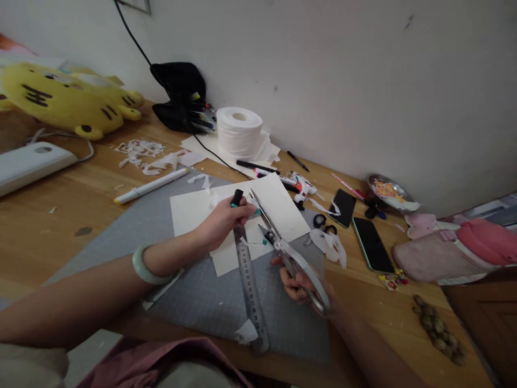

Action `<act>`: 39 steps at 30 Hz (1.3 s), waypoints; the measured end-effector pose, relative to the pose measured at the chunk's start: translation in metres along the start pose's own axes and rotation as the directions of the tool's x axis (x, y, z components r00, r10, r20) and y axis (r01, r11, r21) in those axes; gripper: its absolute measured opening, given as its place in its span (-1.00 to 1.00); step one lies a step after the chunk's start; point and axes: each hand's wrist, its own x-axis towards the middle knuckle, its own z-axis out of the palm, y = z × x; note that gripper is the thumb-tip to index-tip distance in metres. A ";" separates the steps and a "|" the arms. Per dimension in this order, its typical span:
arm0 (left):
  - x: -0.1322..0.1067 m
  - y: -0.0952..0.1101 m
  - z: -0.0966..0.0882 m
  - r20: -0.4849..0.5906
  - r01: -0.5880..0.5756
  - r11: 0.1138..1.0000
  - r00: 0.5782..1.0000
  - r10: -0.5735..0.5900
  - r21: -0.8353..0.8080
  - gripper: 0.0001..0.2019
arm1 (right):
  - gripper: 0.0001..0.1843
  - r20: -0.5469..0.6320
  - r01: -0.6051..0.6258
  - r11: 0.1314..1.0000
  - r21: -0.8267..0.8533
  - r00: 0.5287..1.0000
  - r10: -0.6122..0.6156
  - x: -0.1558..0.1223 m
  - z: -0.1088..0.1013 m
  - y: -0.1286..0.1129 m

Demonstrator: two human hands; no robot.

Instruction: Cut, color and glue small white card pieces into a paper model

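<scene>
My left hand (228, 220) is closed, pinching a small paper piece with teal on it (257, 212). A short black cylinder with a teal band (237, 198), like a marker, sticks up from the same hand. My right hand (301, 283) grips the light grey handles of large scissors (288, 249). The blades are spread, with the upper one beside my left fingertips. Below them are white sheets of paper (283, 202) and a thin strip with a teal end (254, 243). A clear ruler (251, 293) runs from under the left hand towards me.
A grey cutting mat (181, 291) lies under the work. Behind are a tissue roll (239, 134), pens and a hot glue gun (302, 188). To the right are small black-handled scissors (320, 221), two phones (372, 245) and a metal bowl (390, 188). Paper scraps (141, 151) lie at left.
</scene>
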 end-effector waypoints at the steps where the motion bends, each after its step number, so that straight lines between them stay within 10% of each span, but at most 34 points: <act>1: 0.000 0.000 0.000 0.001 -0.001 1.000 1.000 0.001 -0.004 -0.68 | -0.38 0.004 0.006 1.000 -0.007 1.000 -0.006 0.000 0.000 0.000; 30: -0.002 0.010 0.002 -0.108 -0.119 0.952 0.982 0.155 0.283 -0.77 | -0.49 0.104 0.017 0.999 0.032 0.994 -0.020 0.010 -0.011 0.010; 39: 0.002 0.005 0.000 -0.098 -0.080 0.989 0.991 0.093 0.128 -0.74 | -0.43 0.035 -0.020 0.999 0.043 0.999 0.018 0.006 -0.003 0.003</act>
